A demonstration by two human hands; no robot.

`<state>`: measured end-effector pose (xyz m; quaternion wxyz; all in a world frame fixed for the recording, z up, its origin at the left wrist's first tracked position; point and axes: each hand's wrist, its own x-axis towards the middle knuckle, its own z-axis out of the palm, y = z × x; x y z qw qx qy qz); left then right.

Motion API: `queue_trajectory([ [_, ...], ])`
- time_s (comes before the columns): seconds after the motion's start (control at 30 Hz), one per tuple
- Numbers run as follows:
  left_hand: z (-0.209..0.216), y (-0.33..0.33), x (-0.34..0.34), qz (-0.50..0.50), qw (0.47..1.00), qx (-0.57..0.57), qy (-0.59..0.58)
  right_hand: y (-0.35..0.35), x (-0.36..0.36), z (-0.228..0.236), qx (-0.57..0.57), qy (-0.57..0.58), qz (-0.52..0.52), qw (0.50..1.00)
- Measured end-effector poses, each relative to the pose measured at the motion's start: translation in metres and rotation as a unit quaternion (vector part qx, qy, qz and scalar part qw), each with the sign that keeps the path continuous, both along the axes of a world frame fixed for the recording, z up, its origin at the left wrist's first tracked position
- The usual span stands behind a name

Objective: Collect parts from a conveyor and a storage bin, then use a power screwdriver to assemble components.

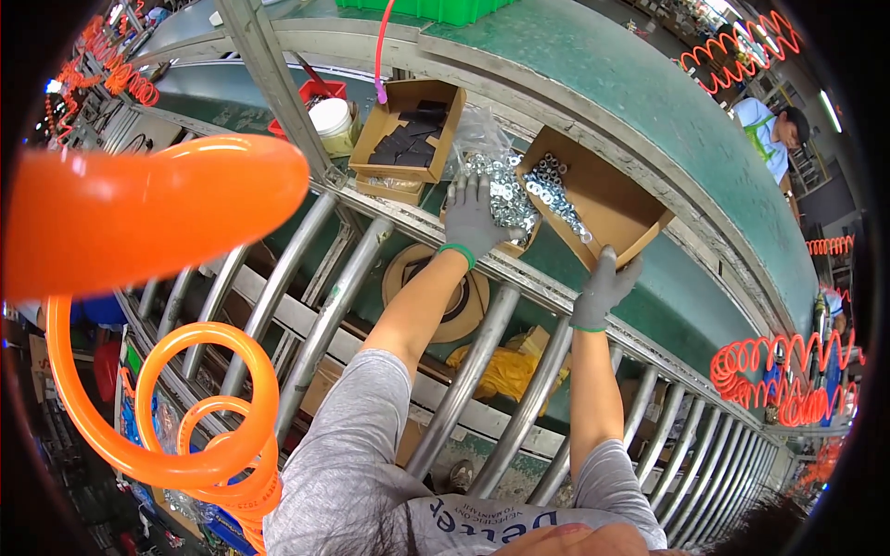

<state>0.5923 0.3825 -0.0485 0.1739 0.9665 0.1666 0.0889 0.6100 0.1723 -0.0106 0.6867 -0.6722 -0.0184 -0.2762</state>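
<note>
Both my hands wear grey gloves with green cuffs. My left hand (473, 220) lies with its fingers stretched out along the near left side of a heap of small shiny metal nuts (508, 190), touching the box that holds them. At the near corner of a brown cardboard box (607, 199), my right hand (607, 289) grips the wall, its thumb uppermost and its other fingers partly hidden. This box is tilted, and more nuts (549, 185) are gathered along its left side, next to the heap. Clear plastic film (482, 132) sticks up behind the heap.
A cardboard box of black flat pieces (408, 139) stands left of the nuts, beside a white-lidded tub (331, 119). Metal rollers (464, 380) run in front of me; a straw hat (436, 292) and yellow cloth (501, 371) lie beneath. An orange coiled hose (204, 408) hangs close at left.
</note>
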Motion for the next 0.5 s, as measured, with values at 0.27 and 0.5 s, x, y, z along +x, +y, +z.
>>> queue_trajectory([
  [0.27,-0.010,0.001,0.000,0.000,0.998,0.007,-0.055,-0.008,-0.004,0.001,-0.029,-0.021,0.002,0.999],
  [0.5,-0.027,0.005,0.003,-0.017,0.993,-0.004,-0.115,-0.012,-0.003,0.000,-0.025,0.016,0.015,0.999],
])
